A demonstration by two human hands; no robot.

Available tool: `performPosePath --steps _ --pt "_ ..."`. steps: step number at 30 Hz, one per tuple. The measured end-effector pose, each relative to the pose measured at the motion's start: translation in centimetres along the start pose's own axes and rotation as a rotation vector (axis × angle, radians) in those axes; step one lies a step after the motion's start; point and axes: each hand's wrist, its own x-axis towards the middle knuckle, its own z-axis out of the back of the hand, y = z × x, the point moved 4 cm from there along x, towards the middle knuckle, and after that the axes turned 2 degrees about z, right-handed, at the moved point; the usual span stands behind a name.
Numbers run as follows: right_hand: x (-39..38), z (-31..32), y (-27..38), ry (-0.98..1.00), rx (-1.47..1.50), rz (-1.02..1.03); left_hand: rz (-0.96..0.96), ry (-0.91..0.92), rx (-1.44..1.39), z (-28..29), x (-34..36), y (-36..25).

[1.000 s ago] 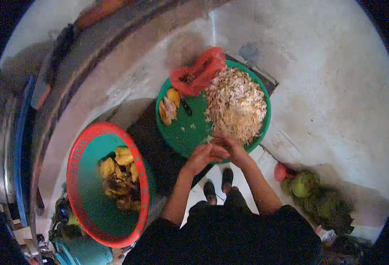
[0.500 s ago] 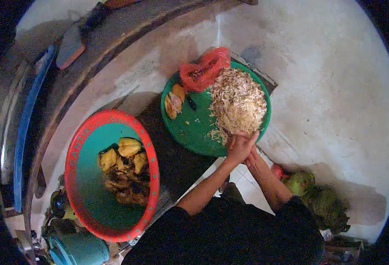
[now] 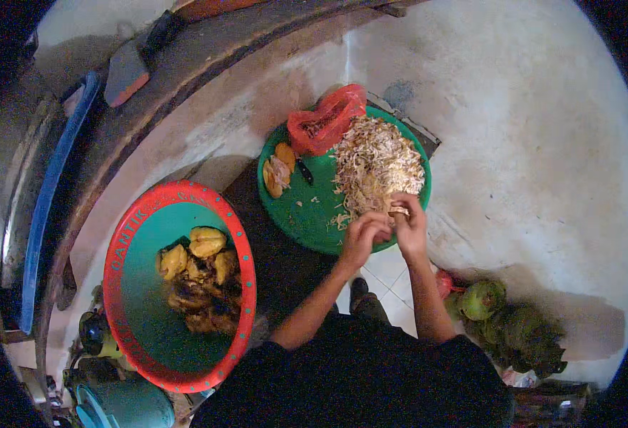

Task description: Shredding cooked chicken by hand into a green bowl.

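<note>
A heap of pale shredded chicken (image 3: 378,157) covers the right half of a round green tray (image 3: 292,221). At the heap's near edge my right hand (image 3: 410,227) pinches a small pale piece of chicken (image 3: 398,211) between its fingertips. My left hand (image 3: 364,237) is beside it over the tray's near rim, fingers curled together; whatever they hold is hidden. On the tray's left side are unshredded yellowish chicken pieces (image 3: 277,175) and a small dark-handled knife (image 3: 305,171). An opened red plastic bag (image 3: 326,120) rests at the tray's far edge.
Left of the tray stands a red-rimmed green basin (image 3: 143,314) with yellow and browned chicken pieces (image 3: 208,242). A dark wooden edge (image 3: 125,135) curves along the far left. Green round fruit (image 3: 482,299) lies at right, a blue-green bucket (image 3: 132,403) at lower left.
My hands, pressed together at the heap's near edge before, have come apart. The left has moved left; the right now has a chicken piece in its fingertips. The view has shifted slightly.
</note>
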Motion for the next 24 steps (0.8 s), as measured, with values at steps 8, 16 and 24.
performPosePath --steps 8,16,24 --pt "-5.9 -0.9 3.5 0.250 0.185 0.003 -0.258 -0.247 0.306 3.2 -3.3 -1.8" --pt "-4.9 -1.6 7.3 0.888 0.653 -0.541 -0.077 -0.245 -0.130 3.3 -4.2 -1.6" --pt "-7.3 -1.8 9.5 1.570 0.801 -0.667 0.113 0.318 -0.107 -3.1 -7.3 -5.8"
